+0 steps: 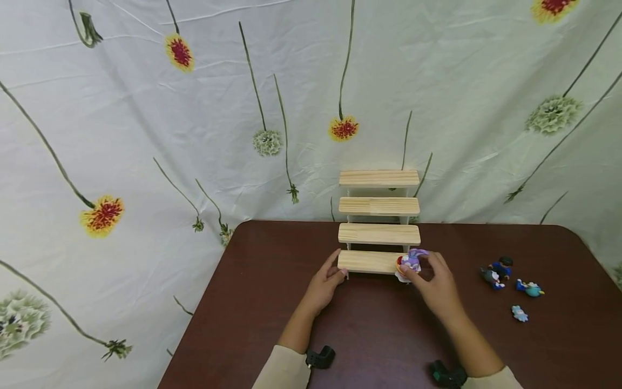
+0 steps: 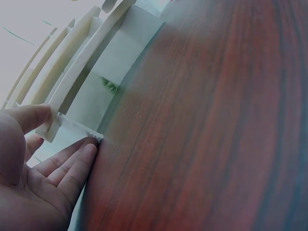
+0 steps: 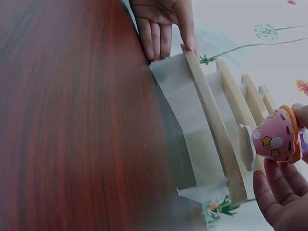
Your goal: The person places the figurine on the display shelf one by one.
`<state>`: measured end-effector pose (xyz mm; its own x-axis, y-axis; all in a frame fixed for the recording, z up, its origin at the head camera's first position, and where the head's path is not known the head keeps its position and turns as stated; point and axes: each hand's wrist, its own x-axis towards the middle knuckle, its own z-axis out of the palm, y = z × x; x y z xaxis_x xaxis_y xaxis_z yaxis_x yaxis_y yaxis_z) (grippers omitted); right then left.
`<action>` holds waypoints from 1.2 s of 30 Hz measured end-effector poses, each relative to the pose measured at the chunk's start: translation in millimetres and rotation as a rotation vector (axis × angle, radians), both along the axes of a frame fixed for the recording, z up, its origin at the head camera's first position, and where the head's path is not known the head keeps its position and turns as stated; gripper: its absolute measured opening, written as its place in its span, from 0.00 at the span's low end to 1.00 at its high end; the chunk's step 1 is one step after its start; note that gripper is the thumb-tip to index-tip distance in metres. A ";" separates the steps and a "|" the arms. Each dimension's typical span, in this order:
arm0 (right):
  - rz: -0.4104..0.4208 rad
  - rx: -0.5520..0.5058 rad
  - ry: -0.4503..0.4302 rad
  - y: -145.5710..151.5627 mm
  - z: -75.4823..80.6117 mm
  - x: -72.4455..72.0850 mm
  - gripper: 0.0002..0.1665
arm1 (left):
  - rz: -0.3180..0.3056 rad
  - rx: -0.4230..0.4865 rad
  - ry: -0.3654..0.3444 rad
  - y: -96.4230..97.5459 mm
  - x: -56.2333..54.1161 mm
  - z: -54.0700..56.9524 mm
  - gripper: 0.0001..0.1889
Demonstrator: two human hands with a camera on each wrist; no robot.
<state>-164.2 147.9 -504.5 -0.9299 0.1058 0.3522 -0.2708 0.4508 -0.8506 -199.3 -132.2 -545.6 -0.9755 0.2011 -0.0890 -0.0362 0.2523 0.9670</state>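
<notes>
A stepped wooden display rack (image 1: 379,233) with pale planks stands at the table's back edge. At the left end of its lowest plank, my left hand (image 1: 322,286) holds the plank between thumb and fingers, with other fingertips touching the clear side support (image 2: 79,126). My right hand (image 1: 439,289) grips a small figurine (image 1: 410,261) at the right end of that same plank. The figurine has a purple top, and the right wrist view shows its pink cup-like body (image 3: 276,137) with yellow stars and a white base. Whether that base touches the plank I cannot tell.
On the dark red-brown table (image 1: 384,329), right of the rack, lie several small figures: a dark-haired one in blue (image 1: 502,267), a grey one (image 1: 492,277), a teal one (image 1: 532,289) and a light blue one (image 1: 519,313). A flowered cloth (image 1: 218,108) hangs behind.
</notes>
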 end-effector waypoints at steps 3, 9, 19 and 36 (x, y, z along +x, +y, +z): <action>0.011 -0.013 -0.007 -5.9 -0.2 -2.1 0.23 | 0.002 0.009 -0.005 -0.5 0.2 -0.3 0.34; 0.036 -0.047 -0.006 -15.2 -0.5 -5.1 0.23 | 0.007 0.018 -0.012 -0.3 1.1 -0.3 0.32; 0.036 -0.038 -0.007 -27.4 0.8 -10.3 0.23 | -0.006 0.024 -0.010 -0.6 1.0 0.0 0.32; 0.082 -0.042 -0.003 -49.0 1.6 -23.8 0.27 | -0.007 0.023 -0.014 -1.3 0.7 0.1 0.32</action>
